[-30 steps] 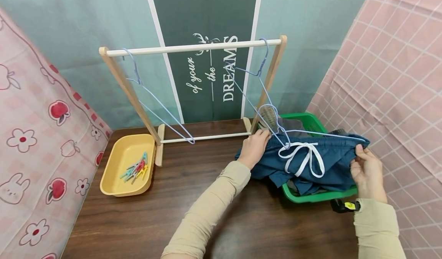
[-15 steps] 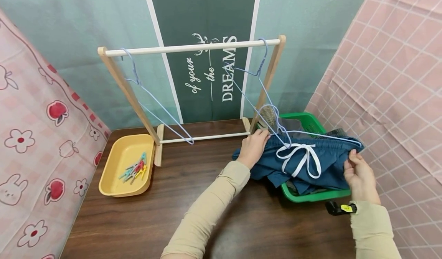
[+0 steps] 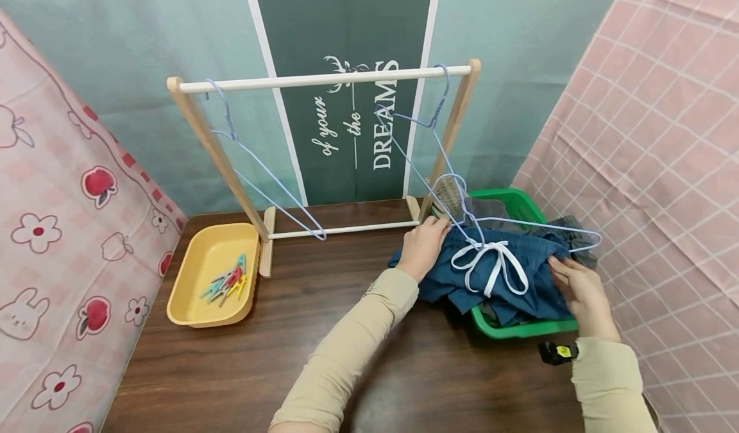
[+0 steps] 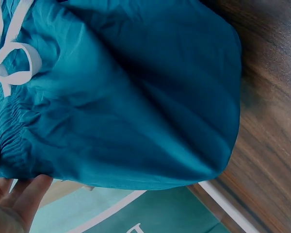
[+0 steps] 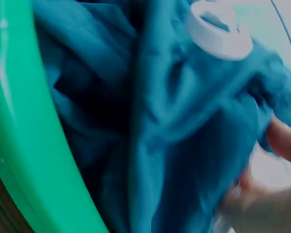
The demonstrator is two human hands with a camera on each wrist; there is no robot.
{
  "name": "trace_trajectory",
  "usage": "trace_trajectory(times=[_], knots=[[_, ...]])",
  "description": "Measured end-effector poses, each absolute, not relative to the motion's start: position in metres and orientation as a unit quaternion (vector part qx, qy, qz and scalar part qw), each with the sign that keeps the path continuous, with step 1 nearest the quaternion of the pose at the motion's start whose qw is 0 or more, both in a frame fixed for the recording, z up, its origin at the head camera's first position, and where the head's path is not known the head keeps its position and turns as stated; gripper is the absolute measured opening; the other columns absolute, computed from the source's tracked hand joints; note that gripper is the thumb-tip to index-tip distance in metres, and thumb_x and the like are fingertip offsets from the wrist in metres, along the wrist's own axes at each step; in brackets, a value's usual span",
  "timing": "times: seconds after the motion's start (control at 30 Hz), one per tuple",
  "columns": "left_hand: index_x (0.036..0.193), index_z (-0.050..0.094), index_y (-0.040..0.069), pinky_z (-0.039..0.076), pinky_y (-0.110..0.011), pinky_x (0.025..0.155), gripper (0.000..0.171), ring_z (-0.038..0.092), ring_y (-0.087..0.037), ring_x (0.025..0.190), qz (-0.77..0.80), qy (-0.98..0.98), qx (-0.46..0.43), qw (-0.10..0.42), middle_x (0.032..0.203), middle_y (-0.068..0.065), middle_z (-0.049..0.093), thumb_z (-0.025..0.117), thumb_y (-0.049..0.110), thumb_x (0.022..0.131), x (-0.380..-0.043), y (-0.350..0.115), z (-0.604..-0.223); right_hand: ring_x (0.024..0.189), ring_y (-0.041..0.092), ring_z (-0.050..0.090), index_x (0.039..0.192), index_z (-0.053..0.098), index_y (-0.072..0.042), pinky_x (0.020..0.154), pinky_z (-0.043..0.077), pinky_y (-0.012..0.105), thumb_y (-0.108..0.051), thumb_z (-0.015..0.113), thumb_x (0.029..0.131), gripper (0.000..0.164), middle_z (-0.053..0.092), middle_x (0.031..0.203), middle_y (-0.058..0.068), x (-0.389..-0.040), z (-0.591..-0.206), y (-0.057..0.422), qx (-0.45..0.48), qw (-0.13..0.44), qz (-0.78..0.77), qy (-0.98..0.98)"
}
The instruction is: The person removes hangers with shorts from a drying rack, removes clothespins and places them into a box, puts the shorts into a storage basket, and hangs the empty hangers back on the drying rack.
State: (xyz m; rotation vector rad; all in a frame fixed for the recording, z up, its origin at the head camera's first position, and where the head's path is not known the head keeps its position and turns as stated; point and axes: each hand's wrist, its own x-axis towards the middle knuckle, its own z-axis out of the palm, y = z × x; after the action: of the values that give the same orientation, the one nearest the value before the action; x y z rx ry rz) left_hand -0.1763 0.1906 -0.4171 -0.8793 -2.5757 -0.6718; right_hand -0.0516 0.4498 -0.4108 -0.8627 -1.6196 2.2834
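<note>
Dark blue shorts [image 3: 441, 282] with a white drawstring bow [image 3: 510, 272] lie spread over the green basket [image 3: 499, 332]. My left hand [image 3: 424, 247] pinches the left end of the elastic waistband; the left wrist view shows the thumb and fingers [image 4: 31, 199] on either side of the cloth. At the waistband's right end my right hand [image 3: 583, 295] grips the fabric with thumb and fingers. A lavender wire hanger [image 3: 450, 176] sits at the waistband, its right tip sticking out past the cloth above my right hand. Its left end is hidden near my left hand.
A wooden rack [image 3: 323, 81] stands at the back with two more lavender hangers on its white bar. To the left, a yellow tray [image 3: 193, 279] holds several small coloured clothespins [image 3: 228, 282]. Grey garments [image 3: 487, 212] fill the basket, and a pink grid curtain [image 3: 664, 183] borders the right side.
My right hand has moved left, drawing the waistband's right end inward. The hanger's right tip, earlier inside the waistband, now shows outside it. My left hand has stayed in place.
</note>
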Motion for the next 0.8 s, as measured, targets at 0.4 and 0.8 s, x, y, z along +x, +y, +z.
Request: trace_trajectory(times=[0.4,0.8], knots=[[0.101,0.065,0.022,0.049,-0.025,0.050,0.018,0.065,-0.011,0.068,-0.210,-0.891,-0.331,0.229,0.093,0.004,0.065,0.051,0.033,0.098,-0.172,0.196,-0.412,0.126,0.016,0.049,0.110,0.065,0.006,0.112,0.028,0.022,0.004,0.072,0.078,0.033,0.061,0.117,0.028,-0.066,-0.383,0.426,-0.024,0.432,0.247,-0.867],[0.138,0.049,0.017,0.051,-0.027,0.095,0.044,0.062,-0.013,0.113,-0.293,-0.887,-0.337,0.120,0.129,0.001,0.062,0.049,0.036,0.098,-0.179,0.196,-0.406,0.053,-0.015,0.043,0.077,0.074,-0.023,0.050,0.032,0.007,-0.013,0.070,0.087,0.014,0.048,0.059,-0.043,-0.055,-0.379,0.456,-0.179,0.303,0.355,-0.866]])
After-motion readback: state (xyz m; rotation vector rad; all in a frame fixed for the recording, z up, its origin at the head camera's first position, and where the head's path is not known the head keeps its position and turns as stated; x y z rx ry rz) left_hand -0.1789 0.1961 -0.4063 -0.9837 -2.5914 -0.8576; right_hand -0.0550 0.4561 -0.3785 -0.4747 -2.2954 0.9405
